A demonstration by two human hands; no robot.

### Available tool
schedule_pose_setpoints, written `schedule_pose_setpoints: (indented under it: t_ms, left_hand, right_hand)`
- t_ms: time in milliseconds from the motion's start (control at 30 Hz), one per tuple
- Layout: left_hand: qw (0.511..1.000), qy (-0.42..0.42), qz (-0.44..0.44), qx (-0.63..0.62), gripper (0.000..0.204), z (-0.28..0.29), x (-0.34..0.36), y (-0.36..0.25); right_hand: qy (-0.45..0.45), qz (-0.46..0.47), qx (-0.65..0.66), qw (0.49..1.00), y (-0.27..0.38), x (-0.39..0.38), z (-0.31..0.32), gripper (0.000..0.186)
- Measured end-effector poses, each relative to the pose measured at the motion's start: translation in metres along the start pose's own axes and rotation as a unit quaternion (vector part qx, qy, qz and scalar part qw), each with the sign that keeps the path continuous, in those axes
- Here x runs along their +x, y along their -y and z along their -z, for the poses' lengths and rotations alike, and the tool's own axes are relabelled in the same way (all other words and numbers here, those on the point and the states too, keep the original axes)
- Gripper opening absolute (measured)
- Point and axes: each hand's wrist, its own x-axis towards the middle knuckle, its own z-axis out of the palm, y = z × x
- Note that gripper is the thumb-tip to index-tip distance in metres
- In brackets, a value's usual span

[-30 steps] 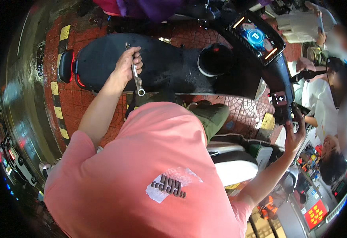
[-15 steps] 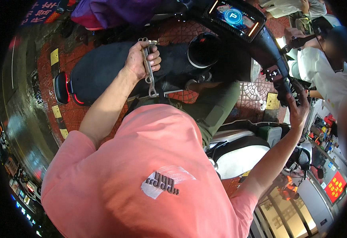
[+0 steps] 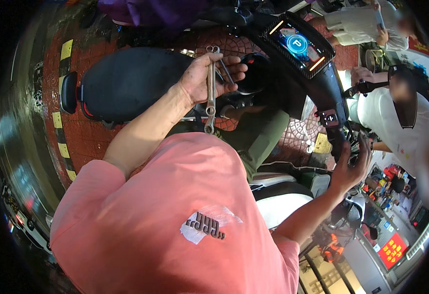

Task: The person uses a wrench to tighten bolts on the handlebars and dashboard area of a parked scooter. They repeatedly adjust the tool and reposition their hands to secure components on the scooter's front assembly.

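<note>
My left hand (image 3: 195,81) is raised above the scooter's black seat (image 3: 131,81), palm turned up. My thumb lies over metal wrenches (image 3: 211,93), and my fingers are half uncurled beneath them. One long ring-ended wrench reaches down toward my pink shirt; a thinner, darker one lies slanted beside it. My right hand (image 3: 354,166) is by the end of the scooter's handlebar (image 3: 336,128), thumb and fingers apart. Whether it touches the grip, I cannot tell. A lit screen (image 3: 299,45) sits on the handlebar's middle.
A person in white (image 3: 383,108) stands close at the right, and another in pale clothes (image 3: 356,24) is at the far right. A white vehicle body (image 3: 283,206) is under my right arm. Purple cloth (image 3: 148,11) hangs at the top. A wet road (image 3: 33,142) runs along the left.
My left hand has moved right and its fingers have loosened around the wrenches, turning the palm up. My right hand has opened and shifted toward me. The handlebar and screen appear slightly lower in view.
</note>
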Motion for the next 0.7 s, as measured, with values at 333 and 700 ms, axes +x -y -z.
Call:
schedule_pose_setpoints:
  t_ms: [333,700]
  left_hand:
    - [0.992,-0.014,0.084,0.093,0.043,0.002,-0.008,-0.003]
    - [0.95,-0.15,-0.028,0.274,0.042,-0.045,-0.048,-0.002]
  right_hand:
    - [0.189,0.024,0.289,0.938,0.216,0.032,-0.127,0.031]
    - [0.331,0.04,0.357,0.873,0.232,0.045,-0.196,0.029]
